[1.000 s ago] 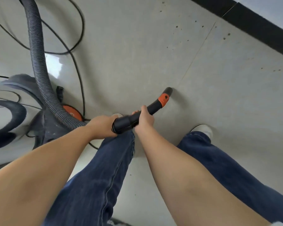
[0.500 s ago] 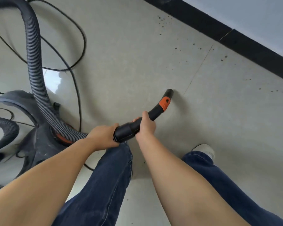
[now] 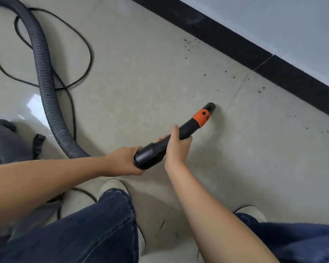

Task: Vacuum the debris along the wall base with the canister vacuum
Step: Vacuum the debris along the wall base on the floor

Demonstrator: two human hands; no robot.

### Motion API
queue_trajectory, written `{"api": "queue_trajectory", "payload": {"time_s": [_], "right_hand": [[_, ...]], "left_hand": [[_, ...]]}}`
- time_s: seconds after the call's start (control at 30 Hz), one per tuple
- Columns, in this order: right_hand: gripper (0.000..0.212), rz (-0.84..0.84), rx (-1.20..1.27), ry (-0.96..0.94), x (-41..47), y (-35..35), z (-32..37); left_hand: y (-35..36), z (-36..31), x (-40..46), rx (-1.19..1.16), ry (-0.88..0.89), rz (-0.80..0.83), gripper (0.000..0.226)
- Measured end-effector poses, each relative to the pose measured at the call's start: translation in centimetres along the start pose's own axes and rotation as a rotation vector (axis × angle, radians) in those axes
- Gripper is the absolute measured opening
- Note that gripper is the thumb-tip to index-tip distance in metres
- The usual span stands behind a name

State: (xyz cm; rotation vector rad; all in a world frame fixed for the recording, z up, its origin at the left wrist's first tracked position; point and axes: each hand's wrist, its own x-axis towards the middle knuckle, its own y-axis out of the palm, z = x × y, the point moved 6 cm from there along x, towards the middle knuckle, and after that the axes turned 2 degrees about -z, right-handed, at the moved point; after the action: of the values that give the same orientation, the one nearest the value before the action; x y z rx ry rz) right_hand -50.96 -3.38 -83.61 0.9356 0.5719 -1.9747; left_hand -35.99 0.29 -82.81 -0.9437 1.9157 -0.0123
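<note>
Both hands, left hand (image 3: 124, 161) and right hand (image 3: 177, 147), have pushed the black orange-collared vacuum nozzle (image 3: 180, 132) they grip closer to dark debris specks (image 3: 190, 44) along the black baseboard (image 3: 235, 46).

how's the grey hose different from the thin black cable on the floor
The grey hose is thick and ribbed; the black cable is thin and smooth. The hose sweeps in one broad curve to the nozzle handle; the cable lies in loose loops. Both trail over the tiled floor and cross each other.

Vacuum body (image 3: 2, 141) cut off at left edge; hose (image 3: 46, 88) end hidden behind left arm; specks (image 3: 190, 44) too small to name.
</note>
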Motion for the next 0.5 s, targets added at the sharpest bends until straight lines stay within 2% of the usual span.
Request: {"api": "queue_trajectory", "payload": {"time_s": [0.1,0.3,0.43,0.5], "right_hand": [[0.018,0.077,0.142,0.0,0.5,0.6,0.6],[0.017,0.306,-0.02,0.068,-0.8,6.5,1.5],[0.016,0.351,-0.079,0.084,-0.8,7.4,1.0],[0.016,0.31,-0.051,0.069,-0.4,6.9,1.5]], "left_hand": [[0.6,-0.4,-0.2,-0.161,0.009,0.029,0.033],[-0.9,0.7,-2.5,-0.411,-0.109,-0.111,0.03],[-0.2,1.6,-2.7,-0.46,-0.162,-0.157,0.031],[-0.4,1.0,-2.0,-0.436,-0.146,-0.146,0.031]]}}
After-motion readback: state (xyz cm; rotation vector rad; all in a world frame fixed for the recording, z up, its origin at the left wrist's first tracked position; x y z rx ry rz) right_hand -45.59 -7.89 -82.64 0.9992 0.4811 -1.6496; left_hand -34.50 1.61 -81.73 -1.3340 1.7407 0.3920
